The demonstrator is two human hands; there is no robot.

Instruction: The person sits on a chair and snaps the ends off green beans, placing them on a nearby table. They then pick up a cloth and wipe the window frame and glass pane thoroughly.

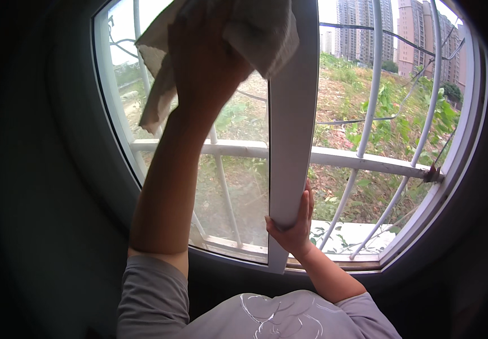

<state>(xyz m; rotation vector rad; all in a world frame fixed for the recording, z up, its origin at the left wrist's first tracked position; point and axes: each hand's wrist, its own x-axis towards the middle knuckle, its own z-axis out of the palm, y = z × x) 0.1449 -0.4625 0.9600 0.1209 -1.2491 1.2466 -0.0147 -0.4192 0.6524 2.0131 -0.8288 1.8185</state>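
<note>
My left hand (210, 59) is raised high against the window and holds a pale cloth (265, 38). Folds of the cloth hang on both sides of the hand, and its top runs out of view. Behind it is the glass pane (239, 190) of a sliding window sash, hazy in its lower part. Lower down on the right, my right hand (292, 233) grips the white upright frame (292, 140) of that sash, thumb on the near face and fingers around the outer edge.
Right of the sash the window stands open. White security bars (373, 84) and a crossbar (354, 161) run outside, with dark cables (354, 122) strung across them. The white window track (333, 265) lies below. Beyond are weedy ground (345, 97) and tall buildings (362, 29).
</note>
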